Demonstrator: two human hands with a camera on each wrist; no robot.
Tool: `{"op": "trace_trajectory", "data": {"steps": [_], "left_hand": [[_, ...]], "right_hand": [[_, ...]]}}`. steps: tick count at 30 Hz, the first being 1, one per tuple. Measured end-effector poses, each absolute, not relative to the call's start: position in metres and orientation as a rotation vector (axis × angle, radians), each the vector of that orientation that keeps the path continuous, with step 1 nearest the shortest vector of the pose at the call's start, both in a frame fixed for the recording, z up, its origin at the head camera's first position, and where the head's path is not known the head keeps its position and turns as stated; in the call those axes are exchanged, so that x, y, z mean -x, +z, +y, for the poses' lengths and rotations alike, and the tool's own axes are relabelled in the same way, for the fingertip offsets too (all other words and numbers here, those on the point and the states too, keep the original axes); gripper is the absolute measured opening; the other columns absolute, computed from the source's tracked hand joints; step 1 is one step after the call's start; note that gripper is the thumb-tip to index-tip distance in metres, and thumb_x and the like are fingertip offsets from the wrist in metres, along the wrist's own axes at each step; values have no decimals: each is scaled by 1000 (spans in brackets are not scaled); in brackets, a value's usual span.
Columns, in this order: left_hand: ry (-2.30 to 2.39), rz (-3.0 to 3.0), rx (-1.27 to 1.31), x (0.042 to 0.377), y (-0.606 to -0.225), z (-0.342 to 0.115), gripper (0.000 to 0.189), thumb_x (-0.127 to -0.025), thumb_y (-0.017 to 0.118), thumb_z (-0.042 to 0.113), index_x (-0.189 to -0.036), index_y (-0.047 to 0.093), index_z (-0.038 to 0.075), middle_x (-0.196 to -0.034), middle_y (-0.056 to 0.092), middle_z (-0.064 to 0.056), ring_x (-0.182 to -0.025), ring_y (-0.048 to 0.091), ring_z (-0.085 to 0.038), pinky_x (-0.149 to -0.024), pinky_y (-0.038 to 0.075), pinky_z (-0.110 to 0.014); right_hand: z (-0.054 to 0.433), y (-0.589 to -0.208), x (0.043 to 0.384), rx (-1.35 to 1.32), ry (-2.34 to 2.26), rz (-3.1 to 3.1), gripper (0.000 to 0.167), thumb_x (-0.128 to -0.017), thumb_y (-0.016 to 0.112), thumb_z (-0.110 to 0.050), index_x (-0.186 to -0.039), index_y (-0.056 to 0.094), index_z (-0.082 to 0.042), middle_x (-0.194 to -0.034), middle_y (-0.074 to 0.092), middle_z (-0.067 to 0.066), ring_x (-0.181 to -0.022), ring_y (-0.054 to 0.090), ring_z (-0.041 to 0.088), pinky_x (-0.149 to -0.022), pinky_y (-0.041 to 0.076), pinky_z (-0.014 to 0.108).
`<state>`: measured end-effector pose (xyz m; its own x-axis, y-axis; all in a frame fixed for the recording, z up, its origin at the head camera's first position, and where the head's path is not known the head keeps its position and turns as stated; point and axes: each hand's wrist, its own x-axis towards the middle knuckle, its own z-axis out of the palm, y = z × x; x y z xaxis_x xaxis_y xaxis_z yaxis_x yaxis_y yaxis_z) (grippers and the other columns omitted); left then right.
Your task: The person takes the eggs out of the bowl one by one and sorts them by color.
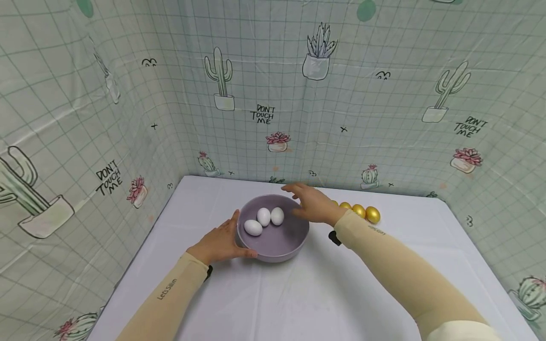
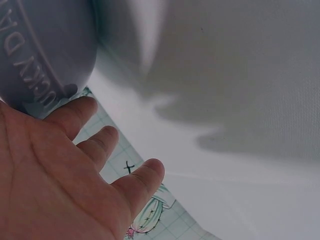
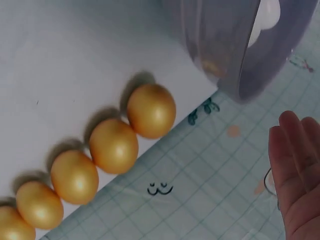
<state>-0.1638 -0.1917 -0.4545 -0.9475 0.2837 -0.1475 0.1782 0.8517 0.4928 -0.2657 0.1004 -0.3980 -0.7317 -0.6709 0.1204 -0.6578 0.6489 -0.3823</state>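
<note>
A round purple bowl point(image 1: 279, 244) stands on the white table with three white eggs point(image 1: 253, 228) inside, toward its left and back. My left hand point(image 1: 219, 244) is at the bowl's left side, thumb along the front and fingers spread. In the left wrist view, those fingers stretch out beside the bowl wall point(image 2: 47, 47), which bears raised lettering. Over the bowl's right rim hangs my right hand point(image 1: 314, 203), palm toward the bowl and fingers loosely extended, nothing held. A row of several golden eggs point(image 3: 151, 111) lies on the table beyond my right wrist.
A patterned cloth point(image 1: 273, 94) with cacti and grid lines rises behind and on both sides of the white table point(image 1: 273, 303). The golden eggs run along the back right, partly hidden by my right arm in the head view.
</note>
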Motion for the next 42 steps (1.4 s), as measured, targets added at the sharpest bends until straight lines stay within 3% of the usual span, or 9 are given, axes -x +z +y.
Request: {"op": "trace_trajectory", "data": {"steps": [13, 21, 29, 34, 42], "left_hand": [[724, 2811, -368, 164, -455, -193, 140, -66, 71, 81, -159, 1, 2, -159, 28, -21, -144, 31, -36, -110, 31, -56], [729, 2808, -379, 165, -456, -193, 140, -67, 71, 80, -159, 0, 3, -160, 25, -19, -145, 29, -35, -111, 30, -56], [714, 2807, -373, 164, -456, -193, 141, -67, 71, 80, -159, -1, 3, -160, 24, -19, -145, 28, -34, -111, 29, -56], [709, 2813, -380, 164, -455, -194, 140, -67, 72, 79, -159, -1, 3, -161, 24, -19, -146, 27, -33, -111, 29, -56], [712, 2810, -376, 164, -455, -194, 139, -68, 72, 78, -159, 0, 2, -160, 25, -19, -146, 27, -34, -112, 28, -56]], "right_hand": [[76, -417, 258, 1117, -541, 2796, 65, -89, 74, -13, -148, 46, -11, -136, 55, 14, -111, 62, 26, -91, 51, 42], [69, -429, 259, 1094, -409, 2853, 64, -89, 75, -18, -146, 47, -8, -130, 57, 16, -104, 64, 30, -84, 53, 47], [64, -445, 261, 1106, -391, 2853, 64, -89, 77, -18, -143, 48, 1, -140, 51, 24, -110, 63, 32, -94, 51, 43], [59, -453, 261, 1079, -341, 2877, 66, -86, 80, -21, -142, 51, -1, -137, 53, 20, -113, 61, 29, -96, 49, 39], [54, -459, 259, 1120, -266, 2895, 52, -85, 81, -23, -130, 60, -8, -124, 60, 11, -103, 62, 22, -93, 50, 38]]}}
